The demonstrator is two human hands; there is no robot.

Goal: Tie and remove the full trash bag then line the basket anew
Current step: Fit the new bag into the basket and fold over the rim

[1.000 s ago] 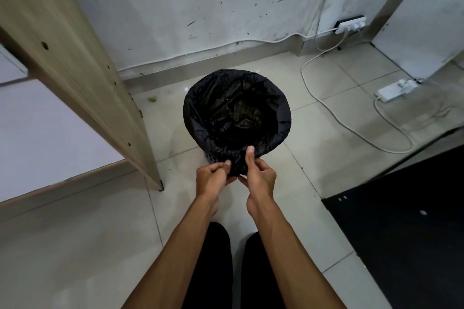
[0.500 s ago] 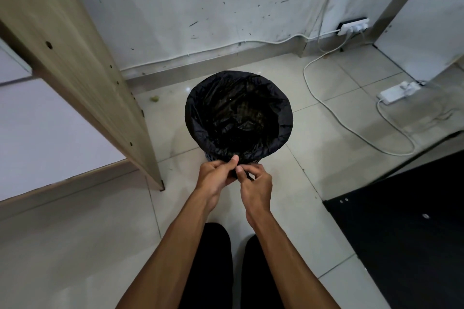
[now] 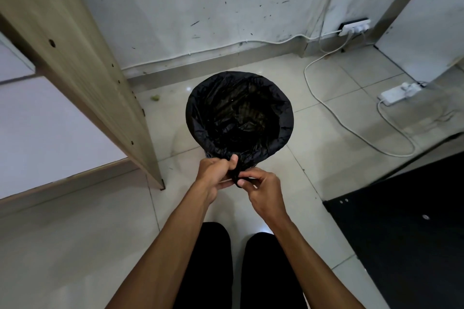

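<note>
Pinching fingers of both hands on the trash bag's near edge

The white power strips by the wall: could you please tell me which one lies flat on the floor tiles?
The white power strip on the right lies on the tiled floor. The other white strip sits higher, against the wall's base, behind it.

Scuffed white wall (marked), glossy tiled floor.
</note>
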